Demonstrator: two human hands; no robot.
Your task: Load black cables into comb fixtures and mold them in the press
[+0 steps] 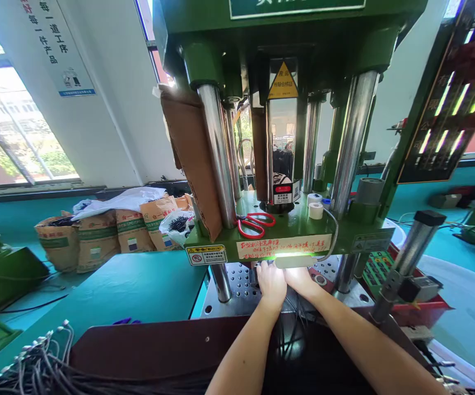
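Note:
My left hand [272, 284] and my right hand [302, 282] are close together under the upper plate of a green press [204, 240]. The left fingers are curled, and whatever they grip is hidden. My right fingers disappear behind the lit lamp [295, 262] and the left hand. Thin black cables [292, 323] run down from between the hands over the dark table edge. Around the hands lies a metal bed plate [239, 288] with rows of holes.
Red-handled scissors [256, 224] and white tape rolls [315, 210] lie on the press plate. Steel columns [224, 282] flank the hands. A bundle of grey cables [46, 362] with metal ends lies at lower left. Paper sacks [97, 241] stand behind the teal table [139, 288].

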